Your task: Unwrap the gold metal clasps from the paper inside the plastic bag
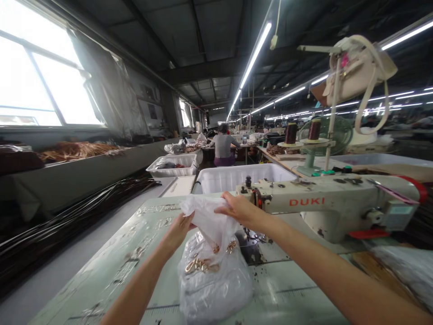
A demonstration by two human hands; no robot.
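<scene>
A clear plastic bag [213, 280] stands on the pale green sewing table [111, 271], with gold metal clasps [199, 265] showing through its side. Both my hands hold the bag's upper edge. My left hand [179, 228] pinches the plastic at the left of the opening. My right hand [238, 210] grips the plastic at the right, its fingers closed over the rim, just in front of the head of the white sewing machine [334, 203].
A white plastic bin [237, 176] sits behind the machine and another bin [174, 164] stands further back. Thread spools [291, 133] and a beige bag [355, 72] hang above the right bench. A seated person [223, 149] works far down the aisle. Dark straps [67, 216] lie at left.
</scene>
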